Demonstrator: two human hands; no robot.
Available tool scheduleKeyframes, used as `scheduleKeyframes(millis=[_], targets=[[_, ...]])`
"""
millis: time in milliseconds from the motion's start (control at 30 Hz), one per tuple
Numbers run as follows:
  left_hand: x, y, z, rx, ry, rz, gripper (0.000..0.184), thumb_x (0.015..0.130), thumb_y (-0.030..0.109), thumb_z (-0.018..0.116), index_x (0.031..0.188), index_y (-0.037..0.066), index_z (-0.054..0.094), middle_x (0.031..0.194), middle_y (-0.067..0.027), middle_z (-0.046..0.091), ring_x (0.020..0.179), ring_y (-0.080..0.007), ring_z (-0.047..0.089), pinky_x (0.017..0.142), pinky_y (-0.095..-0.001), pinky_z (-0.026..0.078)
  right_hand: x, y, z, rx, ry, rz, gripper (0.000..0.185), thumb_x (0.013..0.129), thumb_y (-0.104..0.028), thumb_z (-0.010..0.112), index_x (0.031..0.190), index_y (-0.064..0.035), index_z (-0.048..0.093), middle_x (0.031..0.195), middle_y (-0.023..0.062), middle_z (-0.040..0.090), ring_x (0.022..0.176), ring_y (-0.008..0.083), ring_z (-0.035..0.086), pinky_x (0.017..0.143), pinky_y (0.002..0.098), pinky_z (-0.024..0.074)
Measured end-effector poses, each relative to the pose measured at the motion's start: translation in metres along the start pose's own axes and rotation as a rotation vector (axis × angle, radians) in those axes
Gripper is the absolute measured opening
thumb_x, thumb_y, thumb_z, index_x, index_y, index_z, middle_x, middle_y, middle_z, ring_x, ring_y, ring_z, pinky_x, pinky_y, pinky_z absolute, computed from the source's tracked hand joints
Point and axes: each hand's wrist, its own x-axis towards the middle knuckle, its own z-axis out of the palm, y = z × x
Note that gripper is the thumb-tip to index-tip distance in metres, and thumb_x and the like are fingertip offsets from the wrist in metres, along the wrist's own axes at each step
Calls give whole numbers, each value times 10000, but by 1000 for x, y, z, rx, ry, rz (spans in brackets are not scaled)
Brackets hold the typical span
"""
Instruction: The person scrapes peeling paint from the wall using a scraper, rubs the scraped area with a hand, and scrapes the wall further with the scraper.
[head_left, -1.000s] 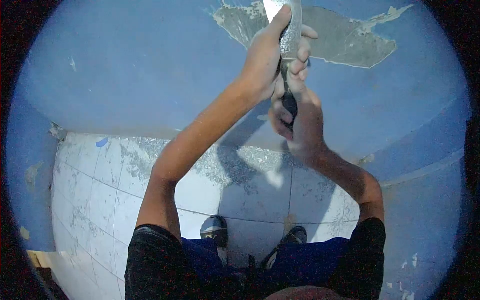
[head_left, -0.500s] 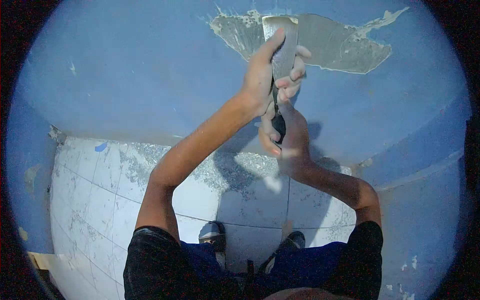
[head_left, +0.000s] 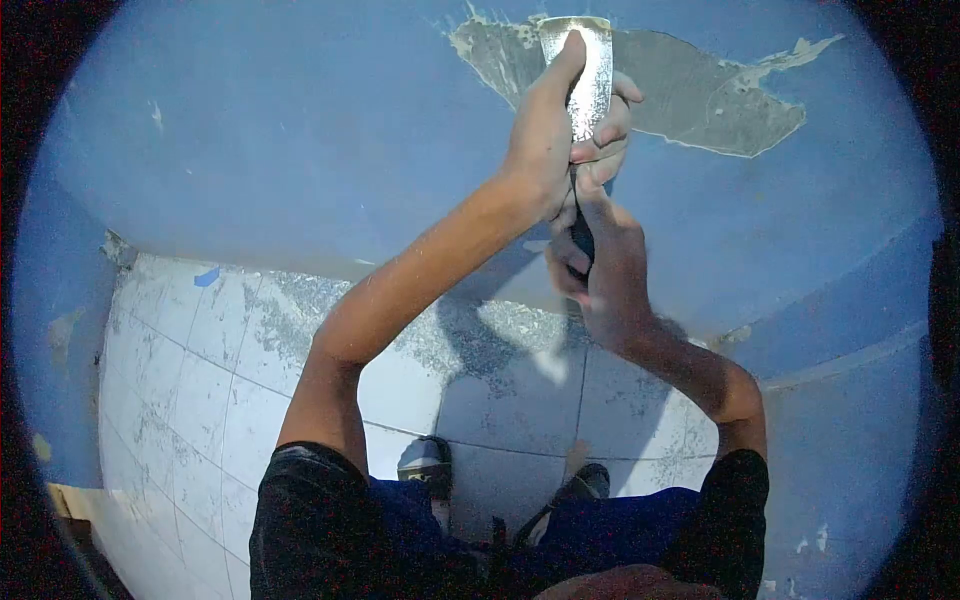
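Note:
Both my hands are closed on a putty knife (head_left: 593,95) with a broad shiny metal blade and a dark handle (head_left: 582,235). My left hand (head_left: 545,150) wraps the blade's lower part, its thumb lying along the blade's face and its fingers showing at the right side. Below it, my right hand (head_left: 612,250) grips the handle. The blade points up, its far edge at the top rim of a bare grey patch (head_left: 690,95) in the blue painted wall (head_left: 300,130). Pale dust coats the fingers. Part of the patch is hidden behind the blade and left hand.
White floor tiles (head_left: 400,390) below carry grey flakes and debris (head_left: 490,335) along the wall's foot. A small blue chip (head_left: 207,277) lies at the left. My shoes (head_left: 425,465) stand on the tiles. Blue side walls (head_left: 860,400) rise left and right.
The putty knife and both hands have shifted slightly up within the view, and the blade now catches a bright glare. The view itself has moved a little, so the patch appears further right.

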Motion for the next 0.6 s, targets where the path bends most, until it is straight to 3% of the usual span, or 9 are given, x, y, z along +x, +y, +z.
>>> scheduleKeyframes(millis=[200,300,600], targets=[[-12,-7,-11,-25,41,-67,555,975,497,324,893,-18,514,503,5,344,328,-56,248,276,-204,258,1,23,-11,-68,-124,-62,427,961,-454,429,785,-68,479,532,-5,382,388,75,366,349,221,272],[-12,5,-7,-30,60,-22,554,976,496,319,884,-13,517,499,5,339,329,-57,250,278,-203,259,1,1,3,-1,-55,69,414,966,-428,426,782,-61,481,527,2,394,372,82,362,353,225,274],[-19,-1,-23,32,83,-48,617,962,551,292,870,-16,516,503,-28,385,329,-82,294,288,-231,274,10,29,-13,-85,-184,13,479,953,-458,441,709,-48,477,481,9,389,359,101,378,368,259,276]])
